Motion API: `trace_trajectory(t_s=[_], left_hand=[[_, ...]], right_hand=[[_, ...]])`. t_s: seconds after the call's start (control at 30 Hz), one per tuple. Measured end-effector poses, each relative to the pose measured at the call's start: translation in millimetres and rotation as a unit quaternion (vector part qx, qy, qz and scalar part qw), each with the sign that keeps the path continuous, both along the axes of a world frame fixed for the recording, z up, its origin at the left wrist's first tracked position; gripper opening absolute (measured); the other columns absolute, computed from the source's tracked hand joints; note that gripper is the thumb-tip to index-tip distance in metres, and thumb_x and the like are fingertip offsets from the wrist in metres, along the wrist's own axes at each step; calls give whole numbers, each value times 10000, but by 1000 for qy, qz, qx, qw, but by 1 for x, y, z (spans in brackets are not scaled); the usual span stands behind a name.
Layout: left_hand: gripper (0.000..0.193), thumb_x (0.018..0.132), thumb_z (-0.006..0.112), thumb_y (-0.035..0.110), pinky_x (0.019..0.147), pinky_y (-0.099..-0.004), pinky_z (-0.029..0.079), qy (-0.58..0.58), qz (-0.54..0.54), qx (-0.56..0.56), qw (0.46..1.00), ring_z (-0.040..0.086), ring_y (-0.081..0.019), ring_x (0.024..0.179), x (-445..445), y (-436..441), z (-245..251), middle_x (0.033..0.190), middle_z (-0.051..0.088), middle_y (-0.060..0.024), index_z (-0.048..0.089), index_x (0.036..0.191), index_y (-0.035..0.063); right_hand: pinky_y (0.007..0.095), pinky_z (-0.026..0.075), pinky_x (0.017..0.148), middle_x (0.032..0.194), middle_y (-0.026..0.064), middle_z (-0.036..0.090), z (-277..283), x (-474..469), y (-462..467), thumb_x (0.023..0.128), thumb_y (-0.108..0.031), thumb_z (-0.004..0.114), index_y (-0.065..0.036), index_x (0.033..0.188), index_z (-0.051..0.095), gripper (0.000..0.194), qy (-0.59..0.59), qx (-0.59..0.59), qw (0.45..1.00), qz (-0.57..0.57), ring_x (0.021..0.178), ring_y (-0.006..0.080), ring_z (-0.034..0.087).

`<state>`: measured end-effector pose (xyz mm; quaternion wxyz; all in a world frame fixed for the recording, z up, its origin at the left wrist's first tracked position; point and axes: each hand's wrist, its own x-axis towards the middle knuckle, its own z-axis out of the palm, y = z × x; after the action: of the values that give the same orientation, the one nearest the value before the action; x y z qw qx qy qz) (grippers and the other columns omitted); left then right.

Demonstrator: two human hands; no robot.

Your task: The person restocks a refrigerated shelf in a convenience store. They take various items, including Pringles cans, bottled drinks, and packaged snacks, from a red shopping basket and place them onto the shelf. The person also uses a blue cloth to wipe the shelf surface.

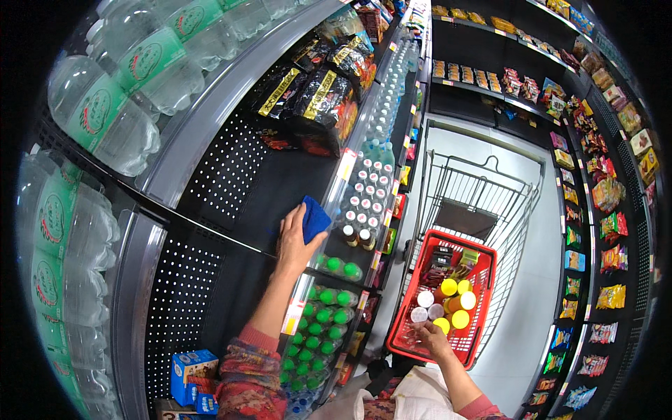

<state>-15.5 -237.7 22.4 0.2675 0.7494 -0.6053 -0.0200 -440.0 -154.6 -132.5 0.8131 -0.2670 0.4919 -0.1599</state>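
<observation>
My left hand [295, 242] grips a folded blue cloth [315, 219] at the front edge of a black metal shelf [262, 210]. Black snack packs [323, 105] with gold bands stand farther along this shelf. My right hand [431, 338] is over the near end of a red plastic basket [428, 241], close to containers with white and yellow lids [460, 319]; whether it holds anything, I cannot tell. Dark packets [441, 265] also lie in the basket, which sits on a wire shopping cart [517, 252].
Large bottles with green labels [94, 115] fill shelves at the left. Below the black shelf stand bottles with green caps [325, 315] and white caps [367, 184]. Blue boxes [191, 375] sit at the near shelf end. Snack shelves [583, 273] line the right side of the aisle.
</observation>
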Motion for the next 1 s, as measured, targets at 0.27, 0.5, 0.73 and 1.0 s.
trace_trajectory(t_s=[0.27, 0.5, 0.73, 1.0], left_hand=[[238, 963, 696, 158, 850, -384, 525, 209, 63, -23, 976, 692, -298, 946, 31, -12, 10, 1031, 701, -144, 743, 1122, -12], [152, 846, 785, 134, 1025, -450, 494, 7, -151, 39, 988, 611, -347, 1174, 6, 28, 31, 1273, 622, -141, 760, 971, 53], [599, 860, 790, 112, 1068, -453, 469, -70, -11, 64, 995, 523, -380, 1283, -17, 27, 5, 1396, 530, -179, 526, 1385, -2], [664, 977, 670, 168, 1176, -473, 379, -122, -13, 93, 988, 433, -374, 1433, -12, -43, -14, 1568, 445, -217, 387, 1542, -34]], right_hand=[[326, 610, 765, 974, 51, 694, 10, -3, -5, 1058, -261, 623, -33, 1176, 653, 259, 42, -4, 999, -15, 853, 141, 676], [315, 603, 749, 936, 17, 667, 13, 1, 2, 1048, -267, 642, -33, 1155, 669, 259, 35, 2, 998, -45, 825, 123, 658], [330, 606, 754, 934, 39, 670, -4, -2, 5, 1047, -252, 640, -23, 1161, 660, 257, 43, -12, 998, -41, 828, 140, 665], [339, 600, 723, 990, 95, 724, -27, -2, 13, 1049, -284, 640, -38, 1170, 645, 275, 34, -3, 999, -37, 808, 201, 721]])
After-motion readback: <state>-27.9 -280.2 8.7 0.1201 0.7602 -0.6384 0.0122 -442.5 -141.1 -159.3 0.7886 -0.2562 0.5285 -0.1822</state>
